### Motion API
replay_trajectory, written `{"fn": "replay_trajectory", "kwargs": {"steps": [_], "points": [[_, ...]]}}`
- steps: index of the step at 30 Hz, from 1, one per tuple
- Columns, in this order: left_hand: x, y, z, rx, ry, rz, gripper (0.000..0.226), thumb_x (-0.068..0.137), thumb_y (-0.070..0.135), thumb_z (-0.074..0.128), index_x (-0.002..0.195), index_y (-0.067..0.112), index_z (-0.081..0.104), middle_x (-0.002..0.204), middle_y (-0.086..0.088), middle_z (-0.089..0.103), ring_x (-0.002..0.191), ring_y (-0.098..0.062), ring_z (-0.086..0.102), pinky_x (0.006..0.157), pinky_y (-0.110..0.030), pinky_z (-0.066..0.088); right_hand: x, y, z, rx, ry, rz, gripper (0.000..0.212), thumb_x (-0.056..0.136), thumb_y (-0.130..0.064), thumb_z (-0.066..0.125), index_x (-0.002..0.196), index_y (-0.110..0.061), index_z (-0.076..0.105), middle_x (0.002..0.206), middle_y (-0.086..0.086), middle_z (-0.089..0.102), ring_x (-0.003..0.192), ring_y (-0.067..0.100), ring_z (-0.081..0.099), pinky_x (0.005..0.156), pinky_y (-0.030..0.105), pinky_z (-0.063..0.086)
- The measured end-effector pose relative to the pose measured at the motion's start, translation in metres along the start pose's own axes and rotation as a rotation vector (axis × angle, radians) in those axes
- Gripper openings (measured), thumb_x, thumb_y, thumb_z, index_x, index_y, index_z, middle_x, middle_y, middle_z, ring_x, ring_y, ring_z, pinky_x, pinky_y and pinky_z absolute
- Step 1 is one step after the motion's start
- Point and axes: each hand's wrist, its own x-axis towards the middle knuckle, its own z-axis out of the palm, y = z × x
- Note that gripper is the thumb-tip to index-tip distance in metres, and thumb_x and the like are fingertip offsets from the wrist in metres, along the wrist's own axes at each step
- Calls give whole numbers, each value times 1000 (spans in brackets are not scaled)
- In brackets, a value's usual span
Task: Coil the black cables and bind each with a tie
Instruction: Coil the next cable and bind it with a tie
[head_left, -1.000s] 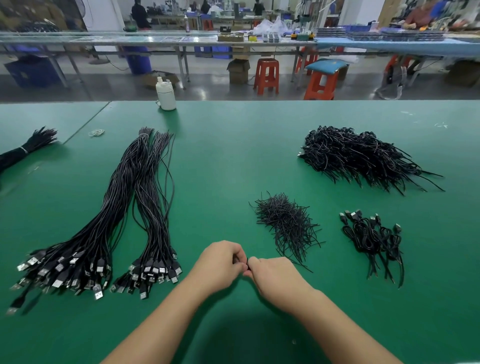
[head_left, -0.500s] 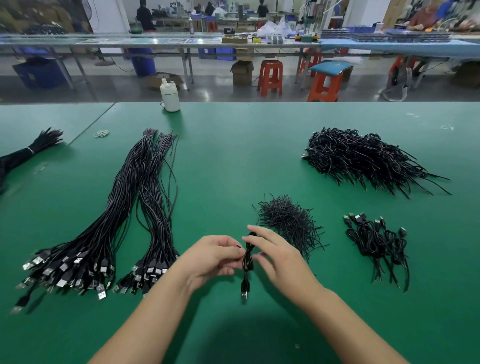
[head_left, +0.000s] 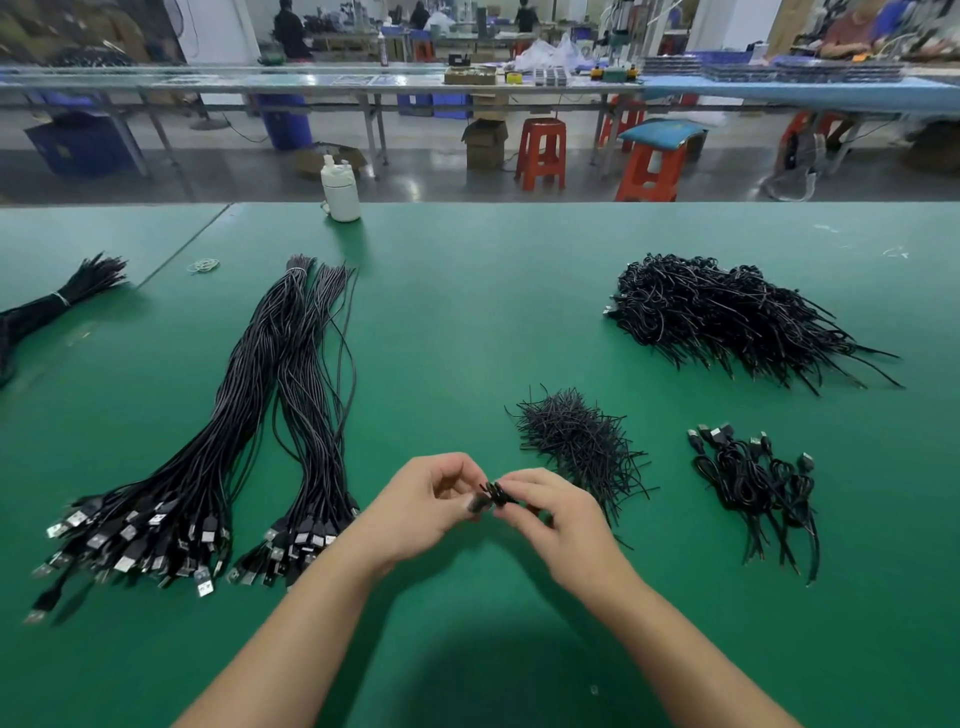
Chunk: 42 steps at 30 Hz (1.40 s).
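two hands pinch a small coiled cable over a green table (head_left: 467, 312) strewn with black cable piles.

largest first: two long bundles of straight cables (head_left: 218, 447) lie at the left, plugs toward the person; a big heap of tangled cables (head_left: 727, 317) sits far right; a pile of ties (head_left: 576, 441) lies just beyond the right hand; a small cluster of bound coils (head_left: 753, 478) lies to its right. near the table's front, the left hand (head_left: 421, 504) and right hand (head_left: 556, 514) meet, fingers curled, both pinching the coiled cable (head_left: 493, 496) between their fingertips, held above the table. a white bottle (head_left: 340, 189) stands at the far edge.
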Motion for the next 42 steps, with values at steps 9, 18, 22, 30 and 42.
{"fn": "replay_trajectory", "kwargs": {"steps": [9, 18, 22, 30, 42], "points": [[-7, 2, 12, 498, 219, 337, 13, 90, 15, 67, 81, 21, 61, 75, 11, 64, 74, -6, 54, 74, -22, 43, 4, -8, 4, 386, -18, 297, 23, 96, -22, 60, 105, -33, 43, 77, 3, 75, 41, 11, 32, 43, 20, 30], [-6, -2, 11, 460, 233, 276, 13, 90, 16, 68, 81, 24, 63, 78, 9, 65, 77, -10, 58, 77, -29, 47, 6, -5, -11, 706, -193, 358, 22, 101, -3, 46, 115, -8, 62, 90, 12, 74, 77, 19, 68, 63, 30, 57], [-7, 2, 12, 285, 183, 161, 16, 87, 17, 73, 77, 25, 64, 71, 11, 65, 68, -9, 55, 71, -27, 46, 7, -1, -12, 712, -176, 349, 24, 90, 4, 63, 112, -5, 66, 83, 5, 70, 74, 17, 67, 64, 28, 57], [-9, -2, 22, 472, 259, 285, 17, 90, 24, 67, 77, 27, 57, 73, 10, 61, 71, -6, 52, 68, -19, 41, 10, 5, -7, 544, -97, 419, 16, 91, -23, 69, 105, -16, 66, 56, 1, 57, 43, 14, 43, 45, 24, 40], [-11, -7, 28, 1024, 338, 604, 5, 89, 17, 57, 84, 18, 57, 80, 2, 55, 73, -22, 47, 64, -34, 41, 13, 3, 1, 559, -88, 397, 8, 98, -18, 59, 101, -14, 65, 73, 12, 71, 50, 17, 49, 49, 27, 46]]}}
